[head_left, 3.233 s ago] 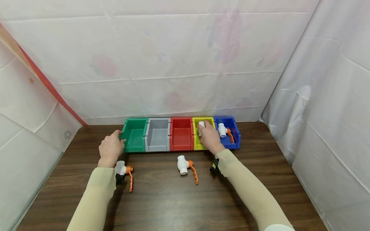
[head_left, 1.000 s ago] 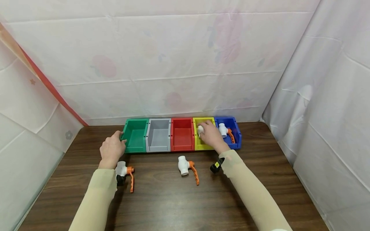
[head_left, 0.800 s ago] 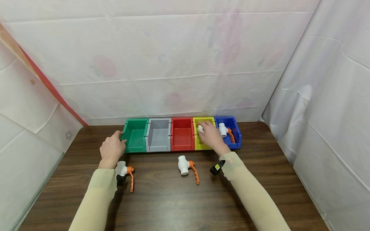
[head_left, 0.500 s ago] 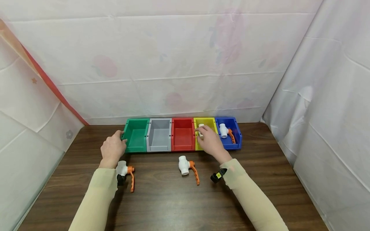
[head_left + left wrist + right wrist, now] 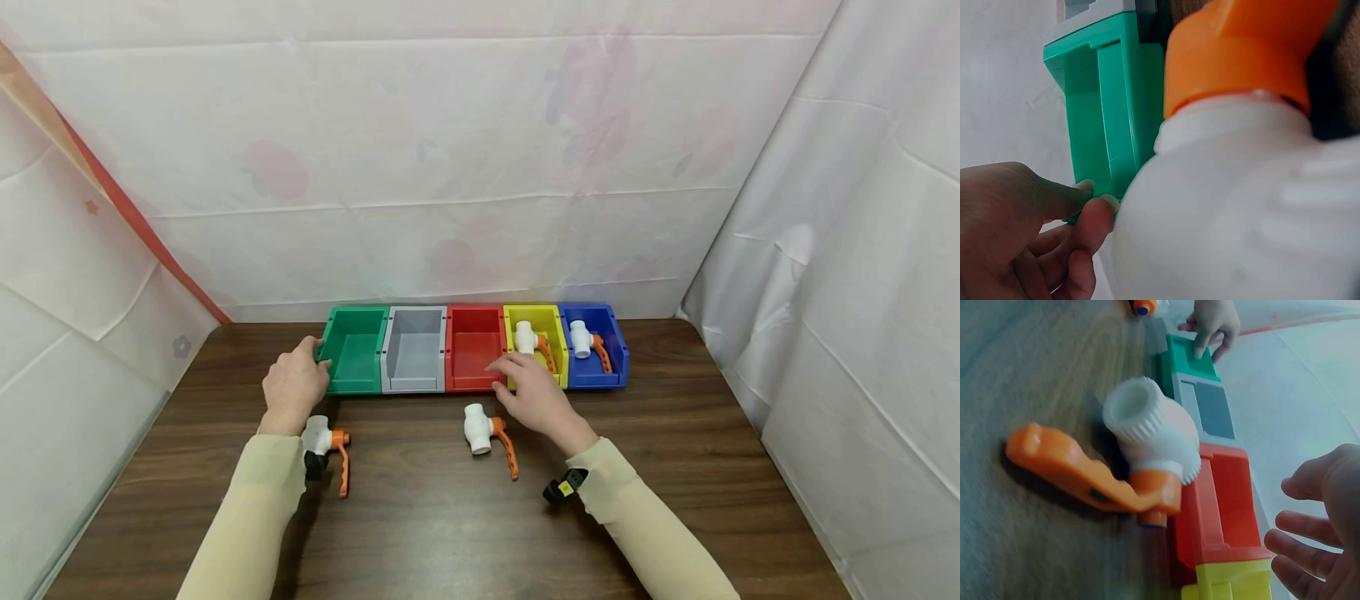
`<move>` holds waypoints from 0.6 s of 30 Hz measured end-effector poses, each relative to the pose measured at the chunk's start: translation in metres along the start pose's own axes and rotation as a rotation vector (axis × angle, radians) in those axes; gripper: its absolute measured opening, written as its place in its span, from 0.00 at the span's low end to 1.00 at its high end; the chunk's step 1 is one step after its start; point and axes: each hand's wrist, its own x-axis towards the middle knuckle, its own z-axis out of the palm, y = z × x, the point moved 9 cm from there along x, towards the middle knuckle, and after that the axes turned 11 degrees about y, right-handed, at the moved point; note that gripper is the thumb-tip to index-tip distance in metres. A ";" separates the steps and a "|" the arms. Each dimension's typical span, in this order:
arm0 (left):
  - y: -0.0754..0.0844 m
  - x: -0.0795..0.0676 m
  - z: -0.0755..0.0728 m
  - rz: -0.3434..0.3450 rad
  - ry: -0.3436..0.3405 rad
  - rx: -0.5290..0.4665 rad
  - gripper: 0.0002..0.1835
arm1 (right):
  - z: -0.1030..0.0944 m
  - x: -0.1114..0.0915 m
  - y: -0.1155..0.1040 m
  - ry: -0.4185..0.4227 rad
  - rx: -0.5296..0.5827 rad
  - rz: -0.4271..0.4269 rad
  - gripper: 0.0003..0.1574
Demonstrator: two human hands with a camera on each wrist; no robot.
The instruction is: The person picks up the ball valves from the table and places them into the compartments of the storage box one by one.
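Note:
My left hand [image 5: 294, 385] pinches the left wall of the green bin [image 5: 356, 387] between thumb and finger, as the left wrist view also shows. A white ball valve with an orange lever [image 5: 342, 467] lies beside that wrist, partly hidden by it. My right hand [image 5: 534, 398] holds nothing; its fingers are spread over the front of the red bin [image 5: 474, 350] and yellow bin [image 5: 562, 367]. Just to its left on the table lies a second ball valve [image 5: 477, 429], large in the right wrist view. One ball valve [image 5: 526, 338] rests in the yellow bin, another ball valve [image 5: 581, 340] in the blue bin.
A grey bin [image 5: 414, 386] stands between the green and red ones, all five joined in a row at the back of the wooden table [image 5: 420, 533]. Behind them hangs a white cloth [image 5: 480, 167]; more cloth closes off both sides.
My right hand has let go of the ball valve in the yellow bin and drawn back toward the front left, fingers opening. My left hand has stayed on the green bin.

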 end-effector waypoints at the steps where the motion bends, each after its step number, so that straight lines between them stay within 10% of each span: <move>1: 0.000 0.000 0.000 0.000 0.000 0.000 0.24 | 0.001 -0.001 -0.002 -0.004 0.011 -0.010 0.15; 18: 0.000 -0.001 0.000 -0.007 0.005 -0.012 0.24 | 0.046 -0.032 -0.017 -0.315 0.048 -0.004 0.37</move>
